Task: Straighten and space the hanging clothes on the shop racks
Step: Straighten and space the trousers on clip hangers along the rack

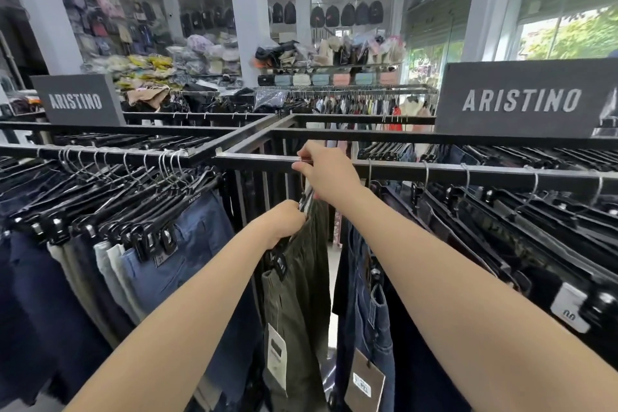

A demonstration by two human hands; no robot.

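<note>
Both stretched forward, left hand [284, 219] grips the olive trousers [297, 294], right hand [326, 170] pinches the hanger hook [303, 162] at the rail [468, 172].

My right hand [326, 172] is up at the black metal rack rail [468, 173], fingertips pinching the silver wire hook [302, 161] of a hanger. Just below it my left hand [284, 221] grips the top of the olive-green trousers [301, 284], which hang between two fuller groups of clothes; a white paper tag [277, 358] dangles down their front. Just to their right hang dark blue denim jeans [371, 318] with a brown card tag [364, 385]. To the left, a crowded row of navy, beige and blue trousers [197, 237] on black clip hangers packs a neighbouring rail. A grey sign reading ARISTINO [521, 100] stands on top of the rack.
</note>
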